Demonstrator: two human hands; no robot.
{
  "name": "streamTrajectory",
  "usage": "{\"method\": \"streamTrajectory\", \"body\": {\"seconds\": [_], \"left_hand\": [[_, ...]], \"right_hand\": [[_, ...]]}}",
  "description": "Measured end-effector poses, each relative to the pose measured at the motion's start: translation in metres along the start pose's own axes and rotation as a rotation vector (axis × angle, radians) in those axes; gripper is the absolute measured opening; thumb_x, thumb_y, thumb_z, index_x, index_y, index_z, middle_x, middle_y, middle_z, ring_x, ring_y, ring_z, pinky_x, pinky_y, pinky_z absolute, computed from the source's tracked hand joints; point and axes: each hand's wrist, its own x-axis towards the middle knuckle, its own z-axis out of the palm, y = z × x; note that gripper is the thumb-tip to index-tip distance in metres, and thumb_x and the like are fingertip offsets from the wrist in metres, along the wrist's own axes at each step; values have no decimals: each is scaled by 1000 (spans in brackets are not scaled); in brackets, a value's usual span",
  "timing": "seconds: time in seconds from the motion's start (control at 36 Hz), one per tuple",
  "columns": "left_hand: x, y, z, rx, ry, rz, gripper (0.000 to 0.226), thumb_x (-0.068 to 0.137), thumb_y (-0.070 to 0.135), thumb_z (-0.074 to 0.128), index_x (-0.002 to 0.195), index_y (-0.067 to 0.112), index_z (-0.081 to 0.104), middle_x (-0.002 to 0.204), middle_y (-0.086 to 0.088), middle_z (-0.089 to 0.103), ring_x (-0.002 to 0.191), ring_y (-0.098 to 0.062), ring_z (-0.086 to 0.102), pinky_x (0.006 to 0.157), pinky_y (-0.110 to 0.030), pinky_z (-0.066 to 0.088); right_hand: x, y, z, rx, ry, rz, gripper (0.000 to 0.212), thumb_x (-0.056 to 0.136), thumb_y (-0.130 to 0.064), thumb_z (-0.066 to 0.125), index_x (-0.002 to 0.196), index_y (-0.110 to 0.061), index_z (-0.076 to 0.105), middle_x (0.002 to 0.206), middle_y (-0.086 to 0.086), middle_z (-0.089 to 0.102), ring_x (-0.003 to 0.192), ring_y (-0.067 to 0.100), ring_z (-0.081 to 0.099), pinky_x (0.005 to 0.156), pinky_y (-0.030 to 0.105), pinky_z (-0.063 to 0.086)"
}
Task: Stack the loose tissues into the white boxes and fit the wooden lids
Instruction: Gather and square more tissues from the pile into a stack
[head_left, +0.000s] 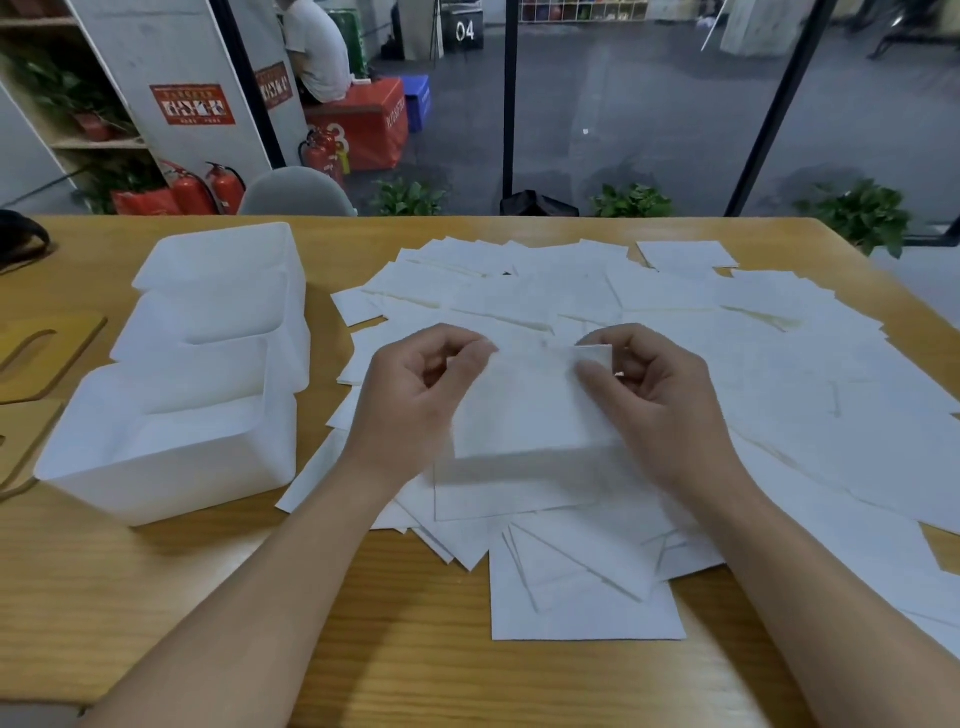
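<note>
Your left hand (421, 384) and right hand (644, 384) are both up in the middle of the frame, each pinching a top corner of one thin white square tissue (524, 405) between thumb and fingertips, so it hangs lifted just above the big scattered spread of loose white tissues (727, 332) covering the centre and right of the light wooden table (156, 597). Looks to me like you're right at the start of the stacking step: one sheet picked up, nothing carried over yet. The three white translucent plastic boxes (208, 364) sit in a row at left of centre, running from the near one at lower left up toward the far edge, and as far as I can tell they're all empty, though the plastic is so washed out I wouldn't swear to it. The flat wooden lids with the slot cut-outs (41, 353) are lying at the far left edge, just beside the boxes, not fitted to anything. For the next move I'd guess you want to keep the sheet flat and square, swing it left over the nearest box and lay it in without it folding, since it's floppy stuff. As for writing: a dark sign (465, 31) at top centre reads "04", a red block (363, 130) at upper left carries a big "3", and the red posters (192, 105) up there have text too small to read.
</note>
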Motion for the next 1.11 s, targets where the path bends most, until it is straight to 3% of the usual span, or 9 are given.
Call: {"method": "streamTrajectory", "body": {"seconds": [0.08,0.14,0.25,0.67,0.78,0.86,0.92,1.06,1.11], "left_hand": [[-5,-8,-17,20,-59,-78,11,105,35,76,107,26,82,67,-4,62,60,-26,44,59,-24,38],[-12,-14,-27,86,-123,-125,13,104,39,77,109,27,80,60,3,52,58,-18,40,57,-22,37],[-21,-20,-35,242,-207,-145,6,102,40,78,107,37,78,67,4,66,59,-6,52,60,-14,45],[-26,-21,-29,451,-182,-133,8,98,36,80,92,39,76,77,13,69,64,-7,58,63,-15,48],[-20,-20,-26,490,-91,-65,7,97,33,82,94,36,77,87,13,69,81,-11,65,71,-16,50],[-3,-21,-23,578,-86,-24,11,98,33,81,108,30,77,99,15,69,95,-9,64,79,-12,47],[12,-21,-17,669,-109,4,20,100,36,79,118,28,75,111,16,68,103,-5,59,86,-11,42],[35,-22,-5,871,-94,-48,42,97,45,75,134,24,70,130,7,68,123,-19,56,105,-35,46],[33,-26,-8,889,-88,-106,47,97,49,73,136,24,68,130,5,68,124,-23,56,104,-38,47]], "right_hand": [[-4,3,3,-14,-115,103,12,103,-30,76,115,-31,74,67,5,47,53,20,44,49,26,41],[-7,6,5,-89,-157,119,16,101,-33,77,116,-36,72,65,-1,57,50,13,49,52,23,45],[-12,7,8,-276,-229,89,26,99,-27,77,118,-42,67,67,-6,67,52,7,57,55,12,44],[-14,10,4,-441,-279,72,34,92,-24,82,117,-42,68,76,-10,68,62,9,62,58,22,49],[-8,10,2,-491,-184,-7,26,86,-37,84,107,-42,69,80,-9,62,69,12,59,62,28,48],[9,8,7,-424,-97,-6,17,87,-41,83,99,-39,71,80,-10,63,67,9,57,61,24,46],[22,6,15,-466,-135,12,14,89,-41,83,96,-38,72,78,-11,66,68,9,61,64,30,51],[35,6,36,-482,-194,53,13,92,-41,81,85,-33,73,73,-11,70,67,8,63,65,34,54],[30,11,38,-497,-194,51,12,94,-39,81,86,-34,73,74,-14,69,69,7,64,64,31,54]]}}
